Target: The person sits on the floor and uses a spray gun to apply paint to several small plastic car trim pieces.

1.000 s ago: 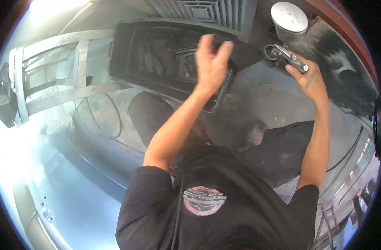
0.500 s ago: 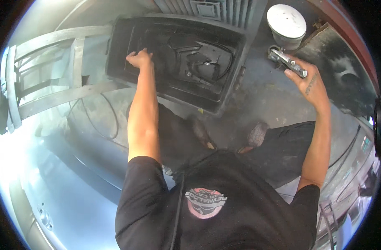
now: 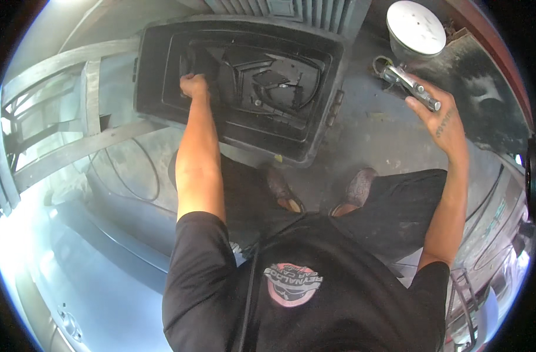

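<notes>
My right hand (image 3: 443,114) is wrapped round a silver spray gun (image 3: 411,88), held above the floor at the right. A ring-shaped metal end (image 3: 381,63) shows at the gun's far tip. My left hand (image 3: 194,86) is closed inside the left part of a big black tub (image 3: 162,70). A dark upright piece (image 3: 188,61) stands just beyond its fingers; whether they grip it is hard to tell, black on black. Several loose black parts (image 3: 274,79), one of them a long curved strip, lie in the tub to the right of this hand.
A white-topped round container (image 3: 417,29) stands far right beside a dark stained panel (image 3: 482,94). A pale metal frame (image 3: 92,97) is at the left, above a light blue car panel (image 3: 98,252). A ribbed grey surface (image 3: 321,14) rises behind the tub. A thin cable (image 3: 156,170) loops near the frame.
My left hand has gone from spread fingers to a closed grip, staying over the tub's left part. The right hand still holds the spray gun, and the whole view has shifted slightly.
</notes>
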`<state>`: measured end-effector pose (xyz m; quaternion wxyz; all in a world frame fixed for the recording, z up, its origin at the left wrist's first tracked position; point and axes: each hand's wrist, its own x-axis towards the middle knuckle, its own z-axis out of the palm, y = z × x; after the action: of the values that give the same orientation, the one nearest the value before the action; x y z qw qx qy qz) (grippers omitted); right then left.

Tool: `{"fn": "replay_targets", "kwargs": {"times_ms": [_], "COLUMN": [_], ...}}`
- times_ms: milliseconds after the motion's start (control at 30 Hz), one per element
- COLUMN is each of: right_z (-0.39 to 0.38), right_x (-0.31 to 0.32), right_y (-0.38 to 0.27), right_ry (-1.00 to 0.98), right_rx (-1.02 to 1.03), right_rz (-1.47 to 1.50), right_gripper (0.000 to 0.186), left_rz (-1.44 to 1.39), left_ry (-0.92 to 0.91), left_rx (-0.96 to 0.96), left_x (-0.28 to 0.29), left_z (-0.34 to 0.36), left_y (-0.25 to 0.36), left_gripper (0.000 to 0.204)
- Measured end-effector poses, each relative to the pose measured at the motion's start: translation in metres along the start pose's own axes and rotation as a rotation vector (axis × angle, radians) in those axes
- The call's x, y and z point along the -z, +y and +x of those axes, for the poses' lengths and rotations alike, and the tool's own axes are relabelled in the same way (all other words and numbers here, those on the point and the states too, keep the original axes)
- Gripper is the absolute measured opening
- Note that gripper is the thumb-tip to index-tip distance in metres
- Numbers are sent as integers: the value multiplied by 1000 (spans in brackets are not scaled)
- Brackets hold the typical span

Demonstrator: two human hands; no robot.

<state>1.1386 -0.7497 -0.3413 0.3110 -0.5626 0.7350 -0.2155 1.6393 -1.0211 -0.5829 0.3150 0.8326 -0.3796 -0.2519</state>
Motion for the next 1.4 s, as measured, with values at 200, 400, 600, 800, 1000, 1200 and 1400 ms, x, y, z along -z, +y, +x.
{"fn": "replay_targets", "kwargs": {"times_ms": [200, 400, 600, 800, 1000, 1200, 1400], "right_z": [3, 4, -1, 0, -1, 7, 0], "right_x": [3, -3, -4, 1, 2, 8, 12], "right_y": [-5, -7, -3, -16, 7, 3, 23], "right_ry": [-34, -1, -9, -39, 48, 28, 72], "right_rx": [-69, -23, 2, -107, -10, -79, -71], "right_rz": [-12, -28, 7, 30, -22, 36, 29], "right_gripper": [49, 48, 44, 44, 46, 47, 47], "left_rz": [583, 934, 1147, 1156, 626, -23, -223], "left_ry": [182, -416, -441, -469, -271, -511, -885], "left_rx": [-457, -1218, -1373, -1420, -1491, -881, -755], "left_x": [-3, -44, -76, -51, 19, 83, 14], "left_z": [-22, -58, -70, -79, -118, -229, -341], "left_y": [17, 46, 34, 45, 116, 188, 195], "left_gripper": [48, 61, 56, 44, 36, 36, 54]}}
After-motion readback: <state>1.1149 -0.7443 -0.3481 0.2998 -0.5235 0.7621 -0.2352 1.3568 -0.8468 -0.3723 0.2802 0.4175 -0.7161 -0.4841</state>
